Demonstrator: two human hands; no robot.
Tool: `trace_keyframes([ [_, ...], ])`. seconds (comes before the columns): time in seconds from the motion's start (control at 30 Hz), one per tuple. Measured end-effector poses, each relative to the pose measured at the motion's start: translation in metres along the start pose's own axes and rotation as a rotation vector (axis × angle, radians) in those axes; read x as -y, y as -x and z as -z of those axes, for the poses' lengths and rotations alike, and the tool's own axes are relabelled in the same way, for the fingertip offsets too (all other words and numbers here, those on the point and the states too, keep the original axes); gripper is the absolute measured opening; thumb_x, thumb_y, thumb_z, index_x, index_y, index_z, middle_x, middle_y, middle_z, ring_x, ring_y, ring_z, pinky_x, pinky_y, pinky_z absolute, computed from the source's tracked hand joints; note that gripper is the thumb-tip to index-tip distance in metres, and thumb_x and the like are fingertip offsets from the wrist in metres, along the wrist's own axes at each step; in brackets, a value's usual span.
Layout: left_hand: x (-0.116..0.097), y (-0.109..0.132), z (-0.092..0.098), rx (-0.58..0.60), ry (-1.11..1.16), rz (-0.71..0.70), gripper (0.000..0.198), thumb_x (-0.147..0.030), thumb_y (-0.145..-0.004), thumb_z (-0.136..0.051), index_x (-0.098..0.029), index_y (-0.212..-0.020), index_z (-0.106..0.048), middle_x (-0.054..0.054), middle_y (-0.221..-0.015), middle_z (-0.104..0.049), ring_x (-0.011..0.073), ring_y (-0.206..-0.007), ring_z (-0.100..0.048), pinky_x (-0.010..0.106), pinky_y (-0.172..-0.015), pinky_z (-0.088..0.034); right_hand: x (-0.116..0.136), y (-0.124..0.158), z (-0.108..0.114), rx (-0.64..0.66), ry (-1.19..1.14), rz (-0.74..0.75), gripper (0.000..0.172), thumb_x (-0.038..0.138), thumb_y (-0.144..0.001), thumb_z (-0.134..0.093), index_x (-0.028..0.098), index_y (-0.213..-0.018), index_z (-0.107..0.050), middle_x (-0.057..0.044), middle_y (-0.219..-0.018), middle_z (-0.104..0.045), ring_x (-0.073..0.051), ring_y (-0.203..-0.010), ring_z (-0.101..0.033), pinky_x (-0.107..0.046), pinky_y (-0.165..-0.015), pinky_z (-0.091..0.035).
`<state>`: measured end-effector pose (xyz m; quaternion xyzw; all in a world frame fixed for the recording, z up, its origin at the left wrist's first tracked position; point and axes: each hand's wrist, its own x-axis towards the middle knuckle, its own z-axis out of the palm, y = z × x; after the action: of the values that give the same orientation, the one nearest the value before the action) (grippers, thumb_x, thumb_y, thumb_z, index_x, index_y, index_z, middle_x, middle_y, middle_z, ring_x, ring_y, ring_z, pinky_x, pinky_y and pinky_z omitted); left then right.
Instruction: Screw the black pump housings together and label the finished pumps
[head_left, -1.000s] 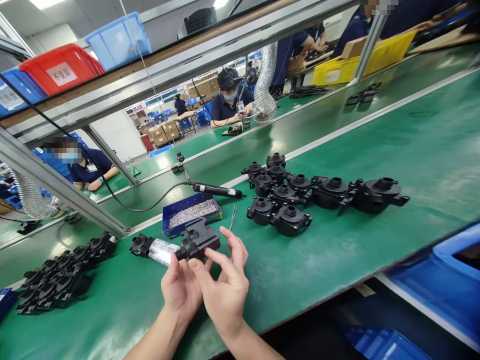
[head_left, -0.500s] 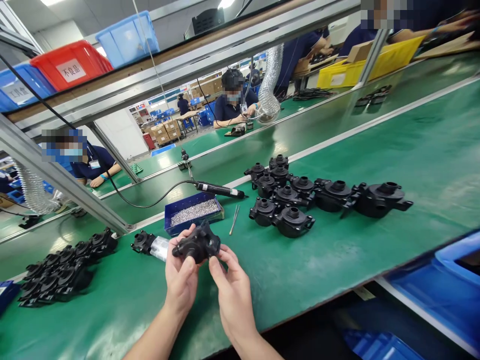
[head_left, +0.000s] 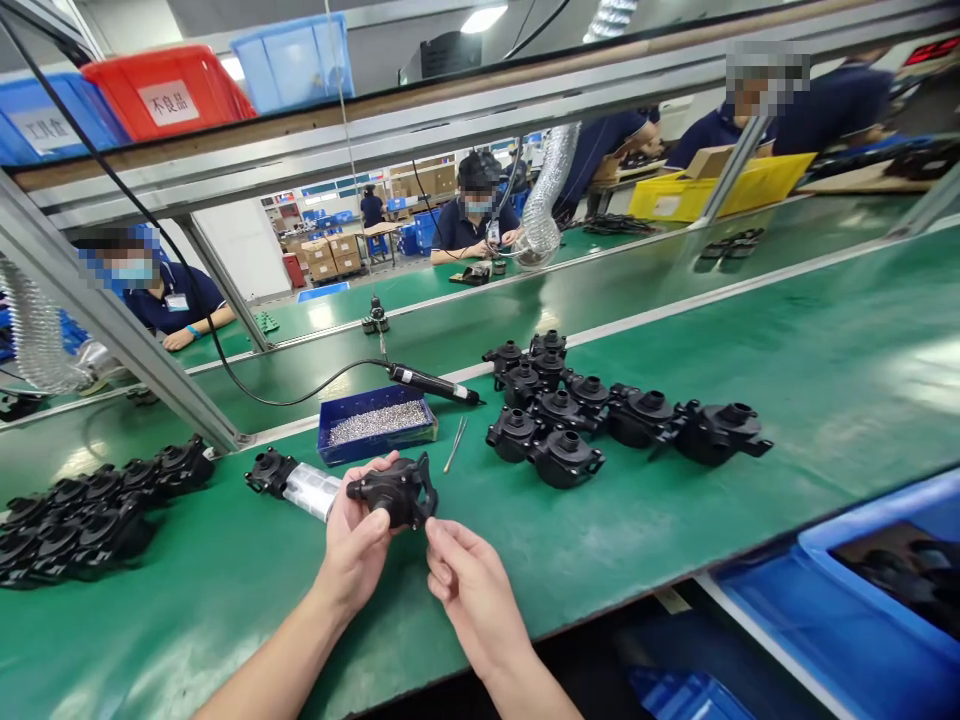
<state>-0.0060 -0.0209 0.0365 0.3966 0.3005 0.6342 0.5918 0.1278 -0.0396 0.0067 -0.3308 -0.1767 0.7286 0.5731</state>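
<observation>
My left hand [head_left: 361, 545] is wrapped round a black plastic pump housing [head_left: 396, 494], thumb across its front, holding it above the green bench. At the housing's lower right corner, my right hand [head_left: 472, 585] has thumb and forefinger pinched, the other fingers curled in. Whatever the pinch contains is too small or hidden to make out. Behind the hands stands a blue tray [head_left: 327, 436] of small silvery metal parts [head_left: 379, 422]. A black electric screwdriver [head_left: 433, 383] lies behind that tray, and tweezers [head_left: 454, 446] rest to its right.
Several similar black housings stand in a right group [head_left: 562, 408] and a left group [head_left: 105, 520]. One housing [head_left: 270, 470] sits beside a clear plastic-wrapped piece [head_left: 311, 490]. Blue bins [head_left: 832, 590] are below the bench's right edge. Co-workers sit across the bench, beyond a metal frame [head_left: 127, 320].
My right hand has drawn back from gripping the housing's right side to a pinch at its lower corner. The housing has turned slightly in my left hand. The camera view has shifted.
</observation>
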Motion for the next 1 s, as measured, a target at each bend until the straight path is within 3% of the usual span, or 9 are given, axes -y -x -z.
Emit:
trace_keyframes([
  [0.13, -0.003, -0.003, 0.000, -0.044, -0.027, 0.161, 0.048, -0.037, -0.073, -0.089, -0.019, -0.113, -0.068, 0.014, -0.135, -0.064, 0.0256, -0.103, -0.068, 0.028, -0.068, -0.060, 0.016, -0.001, 0.018, 0.121, 0.347, 0.068, 0.057, 0.063, -0.066, -0.091, 0.019, -0.064, -0.056, 0.010, -0.049, -0.037, -0.005, -0.043, -0.024, -0.022, -0.042, -0.019],
  [0.23, -0.006, -0.007, 0.002, -0.047, -0.139, 0.355, 0.048, -0.037, -0.070, -0.091, -0.014, -0.107, -0.069, 0.015, -0.118, -0.071, 0.0226, -0.085, -0.070, 0.032, -0.062, -0.063, 0.053, -0.012, 0.017, 0.155, 0.694, 0.395, 0.047, 0.059, -0.082, -0.080, 0.019, -0.067, -0.060, 0.003, -0.056, -0.052, -0.011, -0.049, -0.042, -0.025, -0.047, -0.034],
  [0.33, -0.005, -0.010, 0.006, -0.051, -0.224, 0.517, 0.050, -0.037, -0.064, -0.095, -0.013, -0.098, -0.067, 0.014, -0.102, -0.074, 0.0218, -0.077, -0.071, 0.033, -0.056, -0.064, 0.100, -0.048, -0.006, 0.169, 1.064, 0.713, 0.028, 0.046, -0.093, -0.069, 0.019, -0.097, -0.071, -0.008, -0.093, -0.071, -0.024, -0.084, -0.066, -0.034, -0.070, -0.053],
  [0.43, 0.000, -0.012, 0.012, -0.034, -0.245, 0.557, 0.054, -0.039, -0.058, -0.097, -0.014, -0.093, -0.064, 0.013, -0.096, -0.075, 0.0230, -0.076, -0.072, 0.032, -0.052, -0.063, 0.141, -0.106, -0.039, 0.118, 1.603, 0.808, 0.058, 0.035, -0.092, -0.069, 0.016, -0.144, -0.053, -0.020, -0.143, -0.056, -0.035, -0.130, -0.054, -0.047, -0.105, -0.046],
  [0.5, 0.004, -0.013, 0.014, -0.029, -0.256, 0.549, 0.055, -0.040, -0.057, -0.097, -0.015, -0.091, -0.062, 0.012, -0.094, -0.075, 0.0219, -0.072, -0.072, 0.030, -0.049, -0.062, 0.158, -0.143, -0.056, 0.145, 1.736, 0.729, 0.066, 0.032, -0.087, -0.076, 0.012, -0.145, -0.053, -0.024, -0.146, -0.053, -0.040, -0.136, -0.049, -0.051, -0.112, -0.039],
  [0.63, 0.010, -0.016, 0.017, -0.038, -0.260, 0.535, 0.056, -0.042, -0.056, -0.096, -0.015, -0.090, -0.060, 0.010, -0.091, -0.074, 0.0204, -0.067, -0.071, 0.028, -0.045, -0.061, 0.164, -0.181, -0.068, 0.329, 1.823, 0.578, 0.042, 0.023, -0.082, -0.082, 0.016, -0.122, -0.071, -0.016, -0.121, -0.073, -0.035, -0.113, -0.068, -0.038, -0.095, -0.049],
  [0.83, 0.014, -0.019, 0.017, -0.042, -0.219, 0.526, 0.063, -0.042, -0.048, -0.100, -0.015, -0.089, -0.060, 0.009, -0.091, -0.072, 0.0200, -0.068, -0.069, 0.026, -0.041, -0.059, 0.144, -0.173, -0.075, 0.356, 1.792, 0.661, 0.027, 0.014, -0.083, -0.076, 0.017, -0.109, -0.067, -0.010, -0.100, -0.073, -0.028, -0.099, -0.069, -0.032, -0.082, -0.047],
  [0.93, 0.013, -0.017, 0.017, -0.050, -0.208, 0.518, 0.064, -0.044, -0.048, -0.100, -0.014, -0.090, -0.062, 0.010, -0.092, -0.071, 0.0204, -0.071, -0.069, 0.026, -0.042, -0.060, 0.149, -0.155, -0.088, 0.281, 1.687, 0.789, 0.016, 0.031, -0.092, -0.071, 0.020, -0.098, -0.061, -0.007, -0.092, -0.070, -0.026, -0.088, -0.066, -0.034, -0.076, -0.046],
  [1.0, 0.012, -0.016, 0.016, -0.057, -0.201, 0.520, 0.065, -0.044, -0.047, -0.101, -0.014, -0.091, -0.063, 0.010, -0.094, -0.071, 0.0216, -0.073, -0.069, 0.027, -0.043, -0.060, 0.151, -0.137, -0.098, 0.289, 1.445, 0.864, 0.026, 0.047, -0.097, -0.065, 0.023, -0.096, -0.057, -0.004, -0.087, -0.068, -0.023, -0.079, -0.065, -0.033, -0.070, -0.048],
])
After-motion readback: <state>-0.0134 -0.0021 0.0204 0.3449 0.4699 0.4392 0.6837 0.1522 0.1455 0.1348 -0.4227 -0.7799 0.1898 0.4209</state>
